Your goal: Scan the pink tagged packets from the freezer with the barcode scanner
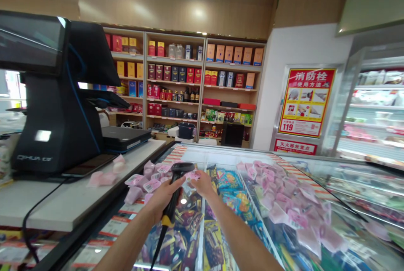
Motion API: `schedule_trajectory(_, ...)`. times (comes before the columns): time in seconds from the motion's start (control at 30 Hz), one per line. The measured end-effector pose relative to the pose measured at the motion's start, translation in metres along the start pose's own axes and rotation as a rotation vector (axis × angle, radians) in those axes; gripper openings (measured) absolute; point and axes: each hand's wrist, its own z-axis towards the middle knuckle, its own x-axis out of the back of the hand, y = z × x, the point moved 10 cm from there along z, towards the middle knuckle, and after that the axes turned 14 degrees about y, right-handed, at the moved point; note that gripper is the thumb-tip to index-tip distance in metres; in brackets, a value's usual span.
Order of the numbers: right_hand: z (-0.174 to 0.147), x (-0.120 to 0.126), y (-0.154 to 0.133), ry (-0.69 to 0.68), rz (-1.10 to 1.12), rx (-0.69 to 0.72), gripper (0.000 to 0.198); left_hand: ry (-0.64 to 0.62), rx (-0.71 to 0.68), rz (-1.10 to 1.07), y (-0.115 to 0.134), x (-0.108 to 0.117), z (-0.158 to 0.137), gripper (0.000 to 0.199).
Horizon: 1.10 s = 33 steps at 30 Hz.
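Note:
My left hand (162,197) is wrapped round the handle of a black and yellow barcode scanner (183,167), its cable running down toward me. Right beside the scanner's head, my right hand (204,184) pinches a small pink packet (192,175). Both hands are above the glass top of a chest freezer. To the left of the scanner lies a pile of pink packets (151,180) with white barcode labels. A larger pile of similar packets (280,191) spreads over the glass on the right.
A black point-of-sale terminal (53,115) stands on the white counter (47,208) at left, near a few loose pink packets (107,174). Wrapped ice creams (214,237) show through the freezer glass. Shelves of boxed goods (173,73) line the back wall; a refrigerated display (375,111) stands at right.

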Motion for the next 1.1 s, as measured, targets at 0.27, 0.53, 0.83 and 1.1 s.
schedule_trajectory(0.27, 0.044, 0.098, 0.081, 0.205, -0.369, -0.025, 0.036, -0.045, 0.042, 0.042, -0.005, -0.030, -0.011, 0.033)
schedule_trajectory(0.53, 0.067, 0.182, 0.180, 0.211, -0.634, -0.217, 0.021, -0.147, 0.100, 0.021, -0.026, -0.063, -0.011, 0.033)
schedule_trajectory(0.83, 0.061, 0.166, 0.159, 0.157, -0.457, -0.239, 0.018, -0.264, 0.090, 0.050, -0.024, -0.077, -0.035, 0.033)
schedule_trajectory(1.1, 0.035, 0.140, 0.126, 0.127, -0.206, -0.339, 0.020, -0.245, 0.077, 0.020, -0.015, -0.070, -0.050, 0.027)
